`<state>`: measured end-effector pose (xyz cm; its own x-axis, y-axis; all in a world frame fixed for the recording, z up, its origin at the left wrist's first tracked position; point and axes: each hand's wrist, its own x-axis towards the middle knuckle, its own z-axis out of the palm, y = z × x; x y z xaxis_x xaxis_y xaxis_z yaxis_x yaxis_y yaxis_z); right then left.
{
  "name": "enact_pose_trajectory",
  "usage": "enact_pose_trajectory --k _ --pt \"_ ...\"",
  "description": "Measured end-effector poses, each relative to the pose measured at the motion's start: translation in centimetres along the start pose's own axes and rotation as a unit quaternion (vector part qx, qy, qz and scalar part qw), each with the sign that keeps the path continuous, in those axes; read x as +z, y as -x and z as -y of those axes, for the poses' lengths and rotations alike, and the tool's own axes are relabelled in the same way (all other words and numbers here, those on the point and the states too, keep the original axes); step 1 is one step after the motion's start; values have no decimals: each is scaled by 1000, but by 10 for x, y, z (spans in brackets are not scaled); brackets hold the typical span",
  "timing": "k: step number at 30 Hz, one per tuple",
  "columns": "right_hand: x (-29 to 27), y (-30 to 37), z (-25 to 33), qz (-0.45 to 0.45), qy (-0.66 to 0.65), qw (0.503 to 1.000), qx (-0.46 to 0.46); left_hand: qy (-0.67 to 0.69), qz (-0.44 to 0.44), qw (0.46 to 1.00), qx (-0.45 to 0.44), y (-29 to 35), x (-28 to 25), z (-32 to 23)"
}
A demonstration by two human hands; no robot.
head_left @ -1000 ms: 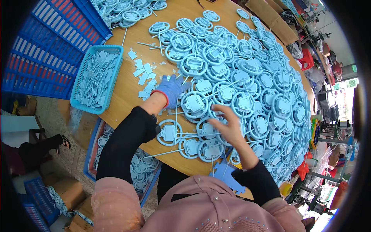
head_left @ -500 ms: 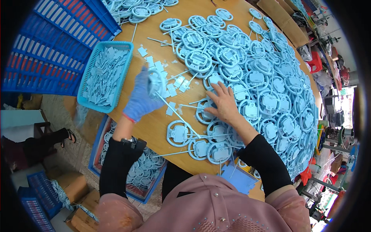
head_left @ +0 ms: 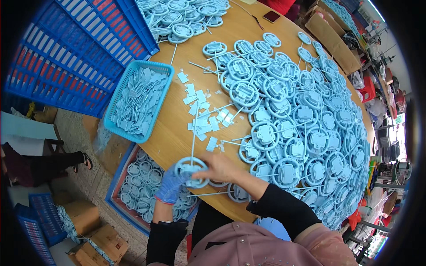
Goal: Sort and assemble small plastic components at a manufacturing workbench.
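The pale blue ring piece (head_left: 191,171) is in your two hands, raised just over the near edge of the table, its thin rod (head_left: 194,126) pointing away from you across the wood. Your gloved left hand (head_left: 171,185) is closed on the ring's left side, which probably steadies it and leaves its middle clear. Your bare right hand (head_left: 218,167) comes in from the other side, fingertips against the ring; whether they clamp it or only rest there, you cannot tell from this view. Holding the piece close to your body likely gives both hands room, away from the crowded heap.

Just beyond the rod, small flat plates (head_left: 212,144) lie loose on the wooden table (head_left: 244,29), within easy reach of either hand. To your right spreads the big heap of ring pieces (head_left: 306,114), rods tangled among them, perhaps too many to line up.

On your left, the teal basket (head_left: 123,133) sits at the table's edge, its plates gathered by its walls. Behind it leans a tall blue crate (head_left: 73,57). Below the table edge, a bin (head_left: 125,213) holds more rings, seemingly placed low to spare table space. At the far side lies a dark phone (head_left: 271,17).
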<state>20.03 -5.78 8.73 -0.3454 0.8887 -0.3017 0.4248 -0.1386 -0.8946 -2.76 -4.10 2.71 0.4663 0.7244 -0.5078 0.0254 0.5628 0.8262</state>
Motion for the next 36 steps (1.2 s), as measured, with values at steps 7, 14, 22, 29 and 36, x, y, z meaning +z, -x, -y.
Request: enact_pose_trajectory --k 7,14,22,29,36 --pt "-8 -19 -76 -221 369 901 -53 257 -73 962 59 15 10 6" --pt "3 -17 -81 -227 439 866 -83 267 -34 959 92 -21 16 6" --pt "4 -20 -74 -223 393 892 -12 297 -42 946 125 -29 31 -9" --pt "-5 -13 -77 -320 274 907 15 232 -41 959 160 -44 44 -26" --pt "-41 6 -44 -323 -319 889 56 250 56 960 114 -72 94 -53"
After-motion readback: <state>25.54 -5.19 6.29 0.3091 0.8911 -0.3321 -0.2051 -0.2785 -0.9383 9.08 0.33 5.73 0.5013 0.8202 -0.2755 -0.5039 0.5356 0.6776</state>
